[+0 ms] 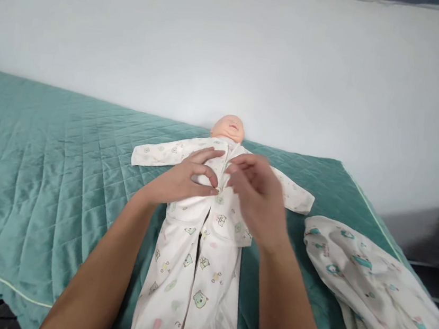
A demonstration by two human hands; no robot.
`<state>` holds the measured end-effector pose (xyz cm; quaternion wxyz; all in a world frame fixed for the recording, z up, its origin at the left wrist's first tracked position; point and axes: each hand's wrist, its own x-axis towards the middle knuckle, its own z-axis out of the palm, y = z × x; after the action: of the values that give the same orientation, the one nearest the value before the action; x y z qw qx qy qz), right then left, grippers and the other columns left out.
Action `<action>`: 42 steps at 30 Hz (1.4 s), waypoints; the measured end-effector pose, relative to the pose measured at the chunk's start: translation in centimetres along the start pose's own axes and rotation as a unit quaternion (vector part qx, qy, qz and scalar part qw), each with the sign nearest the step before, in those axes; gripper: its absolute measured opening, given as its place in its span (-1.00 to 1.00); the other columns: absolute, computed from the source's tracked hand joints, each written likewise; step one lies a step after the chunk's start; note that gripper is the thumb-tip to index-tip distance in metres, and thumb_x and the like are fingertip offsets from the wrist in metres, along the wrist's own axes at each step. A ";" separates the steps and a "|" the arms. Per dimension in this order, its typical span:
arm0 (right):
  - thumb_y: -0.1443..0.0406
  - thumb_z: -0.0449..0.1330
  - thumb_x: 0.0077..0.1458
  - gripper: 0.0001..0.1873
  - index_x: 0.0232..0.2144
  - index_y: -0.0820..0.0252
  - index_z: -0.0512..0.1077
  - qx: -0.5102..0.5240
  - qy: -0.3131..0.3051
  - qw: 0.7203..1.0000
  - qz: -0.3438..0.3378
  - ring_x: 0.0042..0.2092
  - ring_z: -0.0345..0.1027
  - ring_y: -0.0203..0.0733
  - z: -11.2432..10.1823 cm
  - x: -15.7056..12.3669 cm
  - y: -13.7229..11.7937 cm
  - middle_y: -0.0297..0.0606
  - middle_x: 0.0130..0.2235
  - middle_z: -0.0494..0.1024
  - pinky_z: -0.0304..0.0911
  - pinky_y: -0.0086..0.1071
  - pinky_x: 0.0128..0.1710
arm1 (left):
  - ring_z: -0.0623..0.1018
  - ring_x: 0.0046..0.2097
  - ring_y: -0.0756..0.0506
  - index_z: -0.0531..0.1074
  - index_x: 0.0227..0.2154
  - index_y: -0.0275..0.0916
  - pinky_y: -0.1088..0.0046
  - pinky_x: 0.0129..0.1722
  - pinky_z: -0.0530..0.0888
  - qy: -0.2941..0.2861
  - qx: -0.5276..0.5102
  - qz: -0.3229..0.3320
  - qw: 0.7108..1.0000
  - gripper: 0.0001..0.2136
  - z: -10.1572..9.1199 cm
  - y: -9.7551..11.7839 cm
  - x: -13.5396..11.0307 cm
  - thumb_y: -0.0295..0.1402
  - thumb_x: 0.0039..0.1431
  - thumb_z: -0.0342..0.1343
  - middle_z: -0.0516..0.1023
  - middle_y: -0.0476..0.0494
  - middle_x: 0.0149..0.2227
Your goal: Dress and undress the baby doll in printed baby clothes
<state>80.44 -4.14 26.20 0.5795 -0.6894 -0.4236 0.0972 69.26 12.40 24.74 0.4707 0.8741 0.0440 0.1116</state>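
Note:
A baby doll lies on its back, dressed in a white long-sleeved baby jacket and matching printed pants. The jacket's front edges part below the chest, leaving a narrow gap. My left hand rests on the chest, its thumb and a finger closed on the front edge near a small fastener. Beside it, my right hand is slightly blurred over the other side of the front. Its thumb and forefinger come together in a pinch close to the edge; what lies between them is hidden.
A white printed cloth lies bunched at the right. Under everything spreads a green quilted cover with pale piping along its edges. Behind the doll's head rises a white wall. Dark objects stand beyond the right edge.

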 end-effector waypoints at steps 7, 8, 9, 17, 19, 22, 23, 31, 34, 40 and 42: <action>0.20 0.14 0.28 -0.84 -0.31 0.11 0.44 -0.153 0.030 0.987 0.037 -0.46 0.29 -0.32 0.8 -1.4 1.4 -0.43 -0.49 0.48 0.16 -0.41 -0.37 | -0.10 0.50 -0.20 0.54 -0.32 -0.09 0.04 0.44 0.03 0.002 0.026 0.013 1.000 -0.88 0.1 -0.1 0.1 -0.18 0.18 0.24 0.05 0.13 0.45; 0.22 0.14 0.27 -0.86 -0.31 0.11 0.45 -0.165 0.025 0.986 0.024 -0.45 0.29 -0.33 0.7 -1.5 1.4 -0.43 -0.47 0.49 0.15 -0.42 -0.36 | -0.11 0.50 -0.20 0.54 -0.33 -0.09 0.04 0.44 0.02 0.003 0.028 0.011 1.000 -0.90 0.1 0.0 0.1 -0.21 0.18 0.24 0.05 0.14 0.45; 0.24 0.15 0.26 -0.87 -0.32 0.11 0.45 -0.174 0.021 0.984 0.011 -0.44 0.30 -0.33 0.8 -1.6 1.4 -0.42 -0.46 0.50 0.15 -0.42 -0.36 | -0.11 0.50 -0.20 0.54 -0.35 -0.10 0.04 0.45 0.02 0.005 0.029 0.009 1.000 -0.92 0.2 0.1 0.1 -0.24 0.17 0.24 0.05 0.15 0.45; 0.29 0.17 0.23 -0.90 -0.33 0.11 0.47 -0.147 0.005 0.989 0.012 -0.45 0.29 -0.36 1.0 -1.4 1.4 -0.46 -0.47 0.49 0.16 -0.45 -0.36 | -0.09 0.49 -0.22 0.47 -0.44 -0.15 -0.06 0.45 -0.08 0.018 0.040 0.002 0.999 -0.94 0.5 0.6 0.1 -0.38 0.13 0.22 0.08 0.11 0.43; 0.29 0.17 0.22 -0.91 -0.34 0.11 0.48 -0.141 0.005 0.990 0.013 -0.45 0.29 -0.36 0.9 -1.5 1.4 -0.46 -0.48 0.49 0.16 -0.45 -0.36 | -0.08 0.49 -0.22 0.47 -0.44 -0.15 -0.06 0.45 -0.09 0.017 0.040 0.005 0.999 -0.94 0.5 0.6 0.1 -0.37 0.13 0.22 0.09 0.11 0.43; 0.29 0.17 0.22 -0.90 -0.35 0.11 0.48 -0.138 0.003 0.990 0.011 -0.44 0.28 -0.36 0.9 -1.5 1.5 -0.46 -0.48 0.48 0.16 -0.45 -0.35 | -0.08 0.49 -0.22 0.48 -0.42 -0.15 -0.06 0.45 -0.08 0.012 0.040 0.013 0.999 -0.93 0.4 0.6 0.0 -0.34 0.15 0.22 0.09 0.09 0.43; 0.29 0.18 0.22 -0.90 -0.35 0.11 0.48 -0.135 0.002 0.991 0.011 -0.44 0.28 -0.36 0.9 -1.5 1.5 -0.46 -0.48 0.48 0.16 -0.45 -0.35 | -0.07 0.49 -0.22 0.48 -0.42 -0.15 -0.05 0.45 -0.07 0.012 0.038 0.016 0.999 -0.93 0.3 0.5 0.0 -0.33 0.16 0.22 0.09 0.08 0.43; 0.25 0.20 0.21 -0.89 -0.36 0.12 0.49 -0.096 0.008 0.994 0.046 -0.47 0.20 -0.36 1.0 -1.5 1.4 -0.46 -0.51 0.43 0.14 -0.45 -0.40 | -0.05 0.48 -0.21 0.49 -0.41 -0.15 0.01 0.45 -0.04 0.006 0.018 0.033 0.999 -0.87 0.0 0.0 0.0 -0.23 0.19 0.23 0.10 0.06 0.43; 0.23 0.21 0.20 -0.88 -0.35 0.12 0.50 -0.076 0.007 0.995 0.059 -0.47 0.19 -0.35 1.0 -1.5 1.4 -0.45 -0.51 0.42 0.13 -0.44 -0.42 | -0.06 0.48 -0.23 0.50 -0.40 -0.14 -0.01 0.44 -0.03 0.001 0.012 0.036 0.999 -0.86 -0.2 -0.1 0.0 -0.21 0.19 0.23 0.11 0.07 0.43; 0.26 0.21 0.17 -0.90 -0.30 0.11 0.53 -0.074 -0.050 0.995 0.042 -0.41 0.30 -0.31 0.4 -1.3 1.5 -0.38 -0.41 0.50 0.19 -0.42 -0.38 | -0.03 0.48 -0.23 0.49 -0.39 -0.14 -0.02 0.43 -0.02 0.003 0.006 0.037 0.999 -0.84 -0.3 -0.1 -0.1 -0.18 0.19 0.22 0.13 0.04 0.42; 0.29 0.20 0.15 -0.90 -0.29 0.10 0.53 -0.096 -0.061 0.993 0.035 -0.40 0.32 -0.30 0.2 -1.2 1.4 -0.37 -0.39 0.52 0.21 -0.42 -0.37 | -0.02 0.48 -0.24 0.49 -0.40 -0.15 0.00 0.43 0.00 0.003 0.007 0.040 0.999 -0.82 -0.3 -0.2 0.0 -0.16 0.19 0.23 0.14 0.02 0.42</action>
<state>80.20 -4.79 24.42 0.4799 -0.7491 -0.4409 0.1186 69.21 12.78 24.76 0.4595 0.8782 0.0114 0.1322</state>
